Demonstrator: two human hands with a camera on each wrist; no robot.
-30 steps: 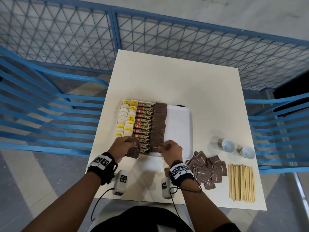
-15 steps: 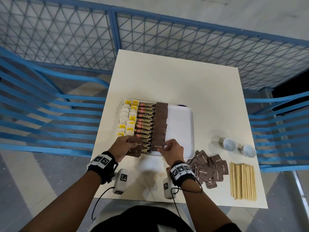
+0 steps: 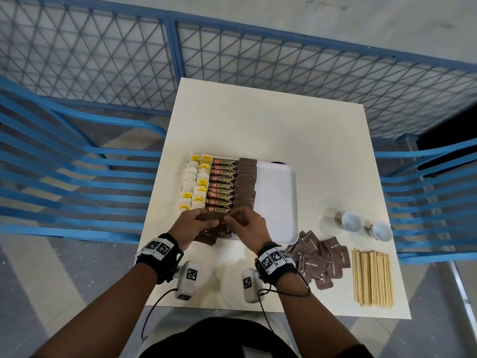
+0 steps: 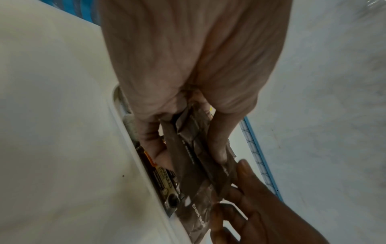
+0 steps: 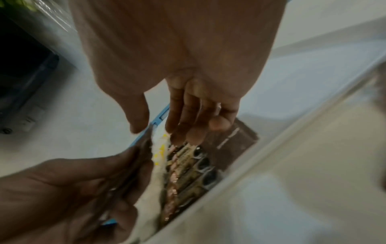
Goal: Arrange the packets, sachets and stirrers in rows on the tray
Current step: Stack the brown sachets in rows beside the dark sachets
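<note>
Brown sugar sachets (image 3: 246, 186) fill one row on the white tray (image 3: 277, 200) in the head view, just right of a row of coffee granule sticks (image 3: 223, 184) and two rows of tea bags (image 3: 195, 184) at the tray's left side. The tray's right part is bare. It sits on a white table (image 3: 271, 130). At the tray's near edge the left hand (image 3: 195, 226) grips a small stack of brown sachets (image 3: 206, 235), fingers curled round it. The right hand (image 3: 247, 226) meets it, its fingertips pinching at the top of that stack. To the right of the tray lies a loose pile of brown sugar sachets (image 3: 320, 257), then a bundle of wooden stirrers (image 3: 373, 277), with two white cups (image 3: 364, 226) beyond them. Blue mesh fencing (image 3: 103, 60) rings the table.

From the left wrist, the left hand (image 4: 188, 82) has thumb and fingers clamped on either side of several brown sachets (image 4: 188, 165), one printed "Brown Sugar". They hang over the tray rim (image 4: 133, 148), where a coffee stick (image 4: 165, 181) shows. The right hand's fingers (image 4: 246, 189) touch the stack's lower edge.

From the right wrist, blurred, the right hand (image 5: 177, 66) has its thumb and fingers loosely extended, the tips closing on a sachet edge held by the left hand (image 5: 69, 189). Below lie tea bags (image 5: 158, 148), coffee sticks (image 5: 188, 165) and a brown sachet (image 5: 231, 145) inside the tray.
</note>
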